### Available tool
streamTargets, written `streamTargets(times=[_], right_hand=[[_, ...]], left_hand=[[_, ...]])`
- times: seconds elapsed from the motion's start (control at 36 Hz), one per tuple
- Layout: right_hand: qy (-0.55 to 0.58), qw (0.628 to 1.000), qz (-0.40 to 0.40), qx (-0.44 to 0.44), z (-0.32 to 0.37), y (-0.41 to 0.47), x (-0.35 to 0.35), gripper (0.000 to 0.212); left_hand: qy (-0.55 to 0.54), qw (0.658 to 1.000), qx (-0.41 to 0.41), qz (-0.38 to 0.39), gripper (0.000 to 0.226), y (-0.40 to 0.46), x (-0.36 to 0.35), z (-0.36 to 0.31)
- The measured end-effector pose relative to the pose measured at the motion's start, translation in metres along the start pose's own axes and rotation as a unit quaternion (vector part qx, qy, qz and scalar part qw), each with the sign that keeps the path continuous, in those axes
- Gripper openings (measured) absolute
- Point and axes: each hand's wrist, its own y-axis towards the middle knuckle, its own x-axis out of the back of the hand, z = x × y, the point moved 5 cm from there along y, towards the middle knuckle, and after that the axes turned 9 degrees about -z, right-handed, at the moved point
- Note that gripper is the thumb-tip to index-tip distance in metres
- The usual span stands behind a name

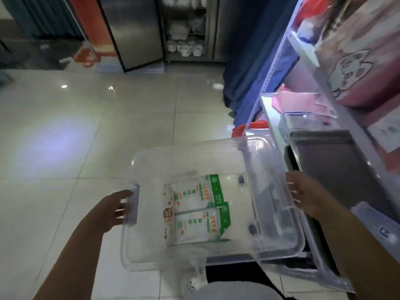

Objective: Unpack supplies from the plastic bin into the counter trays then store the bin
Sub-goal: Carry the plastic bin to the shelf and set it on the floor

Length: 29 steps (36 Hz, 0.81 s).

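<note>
Inside one bin (151, 254), two packets (194, 211).

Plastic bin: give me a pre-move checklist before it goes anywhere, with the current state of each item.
1. Left hand on the plastic bin at its left handle: ok, fingers at the handle.
2. Right hand holding the right rim: ok, fingers lie over the edge.
3. Bin emptied of supplies: not ok, two green-and-white packets lie inside.
4. Bin level: cannot tell, blurred.
5. Shelf rack on the right clear of the bin: cannot tell.
</note>
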Motion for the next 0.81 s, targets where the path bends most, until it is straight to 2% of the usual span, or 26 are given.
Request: streamTargets(times=[0.11, 0.19, 0.28, 0.44, 0.64, 0.81], right_hand=[[0.038, 0.999, -0.023, -0.005, 0.033, 0.064, -0.013, 0.016], [0.066, 0.997, -0.039, -0.017, 0.056, 0.114, -0.025, 0.027], [0.109, 0.992, -0.048, -0.04, 0.081, 0.154, -0.035, 0.023], [0.154, 0.977, -0.123, -0.075, 0.12, 0.217, -0.047, 0.021], [0.208, 0.953, -0.177, -0.131, 0.137, 0.258, -0.065, 0.021], [0.31, 0.895, -0.256, -0.192, 0.113, 0.268, -0.091, 0.015]], left_hand=[[0.047, 0.998, -0.019, 0.031, 0.011, 0.06, -0.048, -0.094], [0.092, 0.995, -0.031, 0.034, 0.013, 0.101, -0.088, -0.159], [0.124, 0.991, -0.029, 0.03, 0.012, 0.132, -0.126, -0.219], [0.194, 0.979, -0.049, 0.031, 0.011, 0.185, -0.207, -0.326], [0.257, 0.963, -0.069, 0.034, 0.02, 0.255, -0.291, -0.409], [0.329, 0.936, -0.073, 0.104, 0.02, 0.322, -0.39, -0.449]])
